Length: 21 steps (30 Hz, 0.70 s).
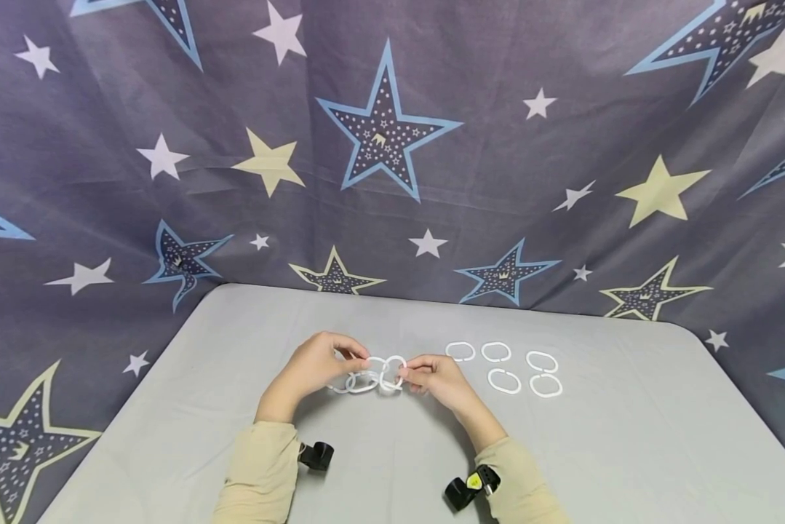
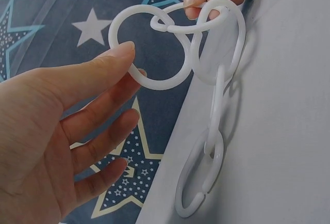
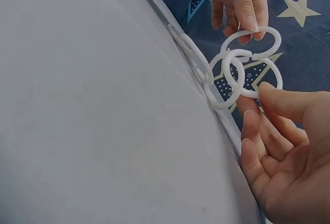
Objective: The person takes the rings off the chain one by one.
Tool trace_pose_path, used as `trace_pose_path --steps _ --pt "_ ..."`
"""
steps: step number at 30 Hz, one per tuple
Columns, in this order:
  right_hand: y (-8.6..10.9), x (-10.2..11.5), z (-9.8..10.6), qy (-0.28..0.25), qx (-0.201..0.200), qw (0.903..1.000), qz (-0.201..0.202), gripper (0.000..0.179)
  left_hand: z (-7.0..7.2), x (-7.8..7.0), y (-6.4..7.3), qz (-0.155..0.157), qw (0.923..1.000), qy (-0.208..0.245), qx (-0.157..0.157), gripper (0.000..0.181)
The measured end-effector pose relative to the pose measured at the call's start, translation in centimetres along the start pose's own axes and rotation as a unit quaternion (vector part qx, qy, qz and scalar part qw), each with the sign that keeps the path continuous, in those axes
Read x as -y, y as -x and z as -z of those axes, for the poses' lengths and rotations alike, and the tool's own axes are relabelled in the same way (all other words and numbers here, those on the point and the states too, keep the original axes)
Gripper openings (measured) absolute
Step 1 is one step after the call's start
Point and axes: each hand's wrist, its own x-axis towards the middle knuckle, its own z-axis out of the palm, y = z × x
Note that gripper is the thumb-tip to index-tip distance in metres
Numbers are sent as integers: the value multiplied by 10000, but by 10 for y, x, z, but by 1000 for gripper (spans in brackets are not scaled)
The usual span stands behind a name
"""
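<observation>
My left hand (image 1: 313,367) pinches a white plastic chain link (image 2: 159,85) between thumb and forefinger, its other fingers spread loosely. Facing it, my right hand (image 1: 441,378) pinches a second white link (image 2: 191,29) by its edge. In the left wrist view these two links cross each other, and a small gap shows in the second one near the crossing. A third link (image 2: 241,38) overlaps the second, and from it a short chain of links (image 2: 180,193) trails down to the grey tabletop. The right wrist view shows the same cluster between both hands' fingertips.
Several loose white links lie flat on the grey table (image 1: 628,422) right of my hands, among them a link (image 1: 504,393) nearest the right hand. A dark curtain (image 1: 497,182) with stars hangs behind the table. Black wrist cameras sit on both sleeves.
</observation>
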Motion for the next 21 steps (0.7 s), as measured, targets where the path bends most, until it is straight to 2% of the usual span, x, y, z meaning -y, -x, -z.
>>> trace_pose_path --steps 11,21 --pt "0 -1 0 -41 61 9999 94 23 1 4 -1 -141 9999 -20 -62 8" --pt "1 0 0 -5 19 9999 136 22 6 5 1 -77 9995 14 -302 8"
